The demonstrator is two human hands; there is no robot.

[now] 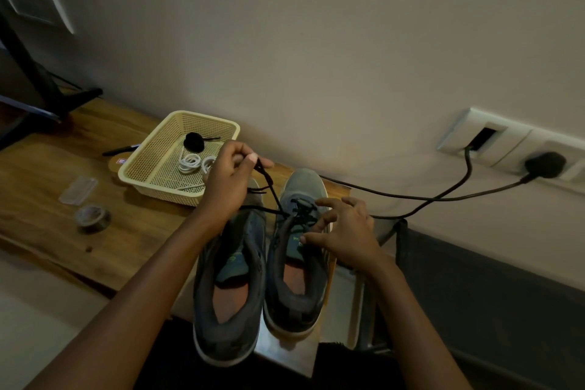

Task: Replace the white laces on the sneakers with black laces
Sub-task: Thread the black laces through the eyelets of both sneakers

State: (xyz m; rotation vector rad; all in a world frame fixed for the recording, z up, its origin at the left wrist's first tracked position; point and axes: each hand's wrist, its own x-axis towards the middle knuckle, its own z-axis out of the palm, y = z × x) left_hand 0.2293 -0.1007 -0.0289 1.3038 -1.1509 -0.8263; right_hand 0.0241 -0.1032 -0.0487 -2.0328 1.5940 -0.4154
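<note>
At the left of the brown wooden table point(38, 168) a grey roll of tape point(93, 218) and a clear plastic strip point(77, 189) are seen, with bare wood around them. In the cream perforated plastic basket point(152, 184) the coiled white laces point(190, 163) are laid, so removal is judged done for both shoes, and a bundled spare black lace point(193, 140) lies beside them, unused. The left hand point(228, 180) is raised by the basket's right rim, and the working black lace point(269, 182) is pinched between its thumb and fingers and drawn taut. The grey left sneaker point(228, 288) appears unlaced, though its eyelets are largely hidden by the forearm. On the grey right sneaker point(297, 263) the working black lace is crossed through the upper eyelets; finishing it is left, then the whole second shoe. The right hand point(345, 231) is spread wide, nothing gripped, its fingertips rested on the tongue and lacing. Both heels are hung past the table's near edge, and the table's right end lies just beside the right sneaker, so little room is given there; a black cable point(411, 198) is run close behind its toe.
</note>
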